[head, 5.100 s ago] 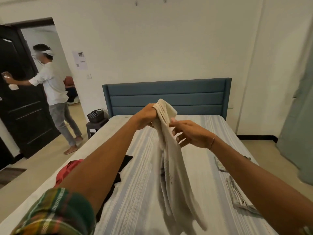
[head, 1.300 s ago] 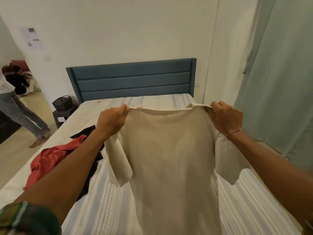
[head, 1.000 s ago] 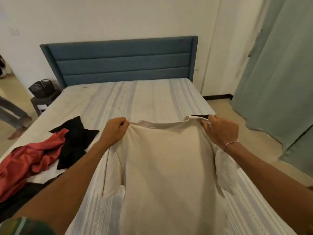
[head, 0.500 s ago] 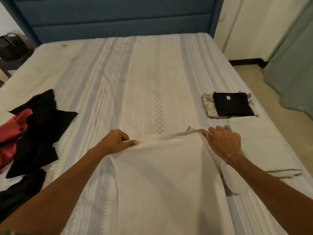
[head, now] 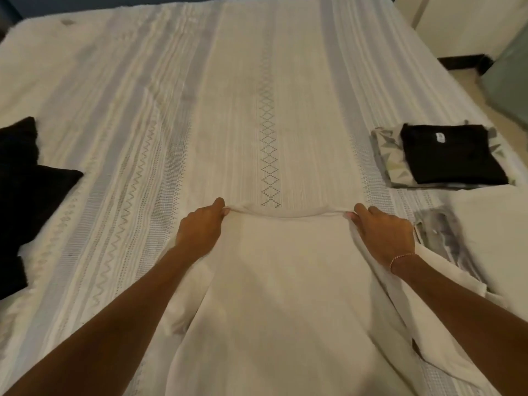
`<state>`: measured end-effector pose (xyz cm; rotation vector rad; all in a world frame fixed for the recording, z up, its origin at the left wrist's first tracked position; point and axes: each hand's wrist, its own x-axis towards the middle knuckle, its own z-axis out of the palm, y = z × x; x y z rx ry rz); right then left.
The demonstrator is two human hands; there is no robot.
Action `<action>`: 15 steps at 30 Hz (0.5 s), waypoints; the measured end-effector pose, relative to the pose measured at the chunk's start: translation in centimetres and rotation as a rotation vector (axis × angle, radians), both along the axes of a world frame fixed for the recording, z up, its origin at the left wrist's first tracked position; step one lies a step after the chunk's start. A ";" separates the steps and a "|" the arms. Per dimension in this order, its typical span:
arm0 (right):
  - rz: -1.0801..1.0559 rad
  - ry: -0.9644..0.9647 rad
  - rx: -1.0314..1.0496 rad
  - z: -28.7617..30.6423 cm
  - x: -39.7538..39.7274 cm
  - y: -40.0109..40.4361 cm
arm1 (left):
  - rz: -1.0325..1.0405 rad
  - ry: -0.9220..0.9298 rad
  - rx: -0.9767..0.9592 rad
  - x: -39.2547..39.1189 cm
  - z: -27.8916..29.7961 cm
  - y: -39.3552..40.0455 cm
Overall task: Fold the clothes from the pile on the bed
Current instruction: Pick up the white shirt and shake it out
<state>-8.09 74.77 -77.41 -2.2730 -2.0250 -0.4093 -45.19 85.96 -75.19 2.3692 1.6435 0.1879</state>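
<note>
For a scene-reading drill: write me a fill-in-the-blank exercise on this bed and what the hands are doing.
1. Both hands, the left hand and the right hand, pinch the cream T-shirt at its ____.
2. The folded black garment lies on top of a ____ folded one.
3. The right wrist wears a thin ____.
4. The unfolded black clothes lie on the person's ____ side.

Missing words: shoulders; patterned; bracelet; left

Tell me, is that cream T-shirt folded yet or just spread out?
Spread out, not folded: the cream T-shirt lies flat on the bed, each hand pinching a shoulder.
</note>
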 end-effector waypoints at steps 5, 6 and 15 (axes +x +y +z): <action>0.052 -0.030 0.052 -1.0 1.0 1.6 | -0.078 0.200 0.267 -0.6 -1.9 0.6; 0.066 -0.036 0.061 -1.2 0.9 1.9 | -0.079 0.210 0.300 -0.7 -2.2 0.7; 0.107 -0.076 0.062 -2.2 1.2 3.3 | -0.349 0.327 0.462 -2.4 -3.0 3.6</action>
